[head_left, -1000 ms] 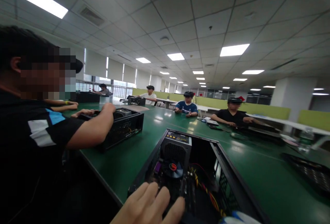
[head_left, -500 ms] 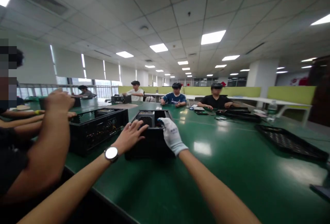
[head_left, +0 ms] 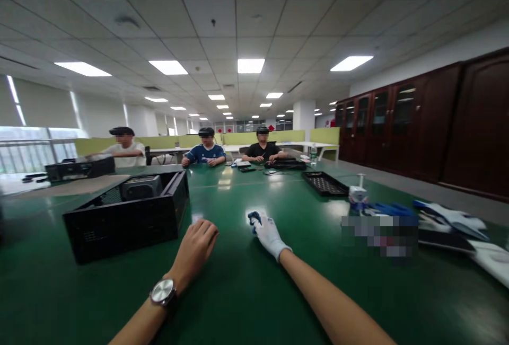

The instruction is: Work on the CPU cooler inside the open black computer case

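Note:
My left hand (head_left: 194, 247), bare with a round-faced wristwatch (head_left: 163, 292) on its wrist, hovers over the green table. Its fingers are curled together, and their inner side is hidden. To its left stands a black computer case (head_left: 127, 228), its top open, with a boxy power supply (head_left: 142, 187) inside. My right hand (head_left: 268, 233) wears a white glove with blue fingertips. Those fingers are bent inward, and I cannot make out whether anything is between them. Both hands are apart from the case.
On the right lie a black perforated panel (head_left: 325, 183), a small white-and-blue container (head_left: 358, 195) and some blue and white gloves (head_left: 451, 218). Across the green table (head_left: 238, 308) sit several people. Another black case (head_left: 79, 169) stands at the far left. Dark wooden cabinets (head_left: 401, 122) line the right wall.
The view has turned right, so the case now appears farther left. Both hands have come off the case, and my left hand's spread fingers have curled in.

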`<action>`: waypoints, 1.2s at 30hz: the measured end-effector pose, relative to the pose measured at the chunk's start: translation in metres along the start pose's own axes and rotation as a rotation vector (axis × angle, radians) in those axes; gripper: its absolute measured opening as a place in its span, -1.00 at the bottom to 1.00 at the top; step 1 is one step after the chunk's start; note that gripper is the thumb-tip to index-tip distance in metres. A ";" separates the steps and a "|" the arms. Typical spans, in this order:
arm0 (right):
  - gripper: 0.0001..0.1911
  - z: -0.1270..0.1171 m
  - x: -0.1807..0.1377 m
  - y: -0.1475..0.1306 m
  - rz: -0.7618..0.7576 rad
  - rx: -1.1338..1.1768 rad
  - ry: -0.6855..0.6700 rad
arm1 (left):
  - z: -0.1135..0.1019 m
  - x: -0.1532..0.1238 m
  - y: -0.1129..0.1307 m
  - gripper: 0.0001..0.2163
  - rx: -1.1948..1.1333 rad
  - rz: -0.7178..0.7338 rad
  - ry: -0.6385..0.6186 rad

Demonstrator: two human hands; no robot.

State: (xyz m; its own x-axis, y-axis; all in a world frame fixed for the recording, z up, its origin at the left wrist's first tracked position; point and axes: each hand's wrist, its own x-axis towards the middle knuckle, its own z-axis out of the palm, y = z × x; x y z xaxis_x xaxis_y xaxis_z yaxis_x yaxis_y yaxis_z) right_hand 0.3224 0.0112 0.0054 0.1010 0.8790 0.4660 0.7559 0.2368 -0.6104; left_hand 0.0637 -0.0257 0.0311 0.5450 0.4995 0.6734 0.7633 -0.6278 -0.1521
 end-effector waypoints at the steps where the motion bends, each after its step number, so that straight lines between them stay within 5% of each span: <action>1: -0.72 -0.007 -0.004 0.004 0.012 -0.014 -0.016 | 0.008 0.000 0.003 -0.77 -0.013 -0.002 -0.014; 6: -0.73 -0.017 -0.025 0.007 -0.051 -0.026 -0.119 | 0.012 -0.019 0.007 -0.71 -0.001 0.039 -0.103; 14: -0.59 -0.012 -0.035 0.002 -0.204 -0.035 -0.188 | 0.011 -0.023 0.006 -0.63 0.084 -0.121 -0.240; 22: -0.59 -0.010 -0.035 0.008 -0.291 -0.136 -0.252 | 0.005 -0.025 0.003 -0.85 -0.235 -0.233 -0.110; 27: -0.58 -0.007 -0.034 0.013 -0.323 -0.183 -0.259 | 0.011 -0.028 0.000 -0.93 -0.300 -0.316 -0.152; 36: -0.58 0.001 -0.032 0.021 -0.317 -0.178 -0.227 | 0.014 -0.027 0.001 -0.61 -0.180 -0.379 -0.216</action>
State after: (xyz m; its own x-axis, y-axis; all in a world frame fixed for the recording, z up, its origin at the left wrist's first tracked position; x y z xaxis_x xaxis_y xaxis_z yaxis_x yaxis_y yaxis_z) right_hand 0.3343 -0.0116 -0.0226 -0.2838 0.8478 0.4479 0.8285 0.4520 -0.3306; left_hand 0.0549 -0.0316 0.0029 0.3137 0.8142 0.4885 0.8605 -0.4613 0.2163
